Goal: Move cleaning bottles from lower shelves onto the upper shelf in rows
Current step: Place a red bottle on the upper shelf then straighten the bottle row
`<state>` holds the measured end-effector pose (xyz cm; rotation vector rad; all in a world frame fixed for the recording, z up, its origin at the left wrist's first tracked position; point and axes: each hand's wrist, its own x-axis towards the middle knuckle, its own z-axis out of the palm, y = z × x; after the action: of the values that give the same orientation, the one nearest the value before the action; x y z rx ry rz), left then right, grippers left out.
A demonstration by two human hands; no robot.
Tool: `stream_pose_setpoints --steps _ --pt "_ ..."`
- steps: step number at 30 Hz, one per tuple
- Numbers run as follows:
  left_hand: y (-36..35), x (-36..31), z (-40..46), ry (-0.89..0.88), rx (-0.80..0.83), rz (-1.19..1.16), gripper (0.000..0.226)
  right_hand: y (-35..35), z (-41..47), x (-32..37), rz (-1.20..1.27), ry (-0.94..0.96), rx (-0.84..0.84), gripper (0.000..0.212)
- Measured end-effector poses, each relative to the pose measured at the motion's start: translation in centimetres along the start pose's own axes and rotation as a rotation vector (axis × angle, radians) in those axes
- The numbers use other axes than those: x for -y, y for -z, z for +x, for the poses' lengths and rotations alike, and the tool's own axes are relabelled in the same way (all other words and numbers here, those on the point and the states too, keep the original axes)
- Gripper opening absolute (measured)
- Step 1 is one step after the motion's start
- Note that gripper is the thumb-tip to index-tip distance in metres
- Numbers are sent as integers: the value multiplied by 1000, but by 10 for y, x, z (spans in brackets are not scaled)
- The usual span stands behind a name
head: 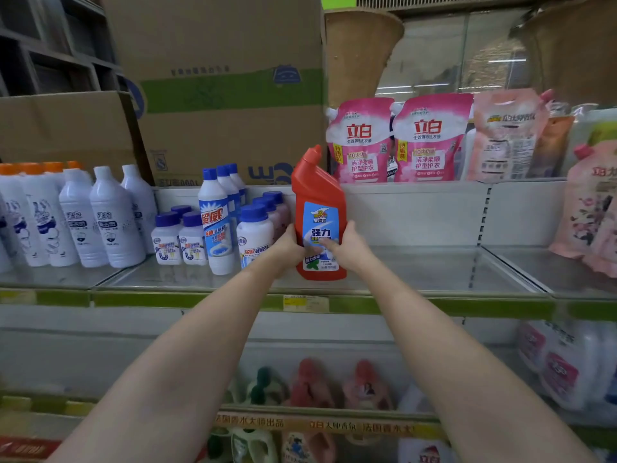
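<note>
A red angled-neck cleaner bottle (pixel 317 192) with a blue label stands upright at the front of the upper shelf (pixel 417 272). My left hand (pixel 288 247) grips its left side and my right hand (pixel 347 247) grips its right side, thumbs across the label. To its left stand blue-capped bottles (pixel 255 233) in rows, a tall blue-and-white bottle (pixel 217 222) and white bottles (pixel 113 218). Red and green bottles (pixel 310 385) sit blurred on the lower shelf.
Pink detergent pouches (pixel 360 142) stand behind the shelf's back panel, more pouches (pixel 587 208) at the right edge. Cardboard boxes (pixel 220 88) are stacked at the back left. A green price rail (pixel 200 299) edges the shelf. White jugs (pixel 561 362) sit lower right.
</note>
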<state>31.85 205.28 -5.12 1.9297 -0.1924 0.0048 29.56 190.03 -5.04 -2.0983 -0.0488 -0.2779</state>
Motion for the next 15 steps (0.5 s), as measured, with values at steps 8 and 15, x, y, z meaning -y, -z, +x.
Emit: stream_pose_setpoints --steps 8,15 --pt "2 7 5 -10 1 12 71 -2 1 3 -49 -51 36 56" --pt "-1 6 3 24 -48 56 67 -4 -6 8 -40 -104 26 61"
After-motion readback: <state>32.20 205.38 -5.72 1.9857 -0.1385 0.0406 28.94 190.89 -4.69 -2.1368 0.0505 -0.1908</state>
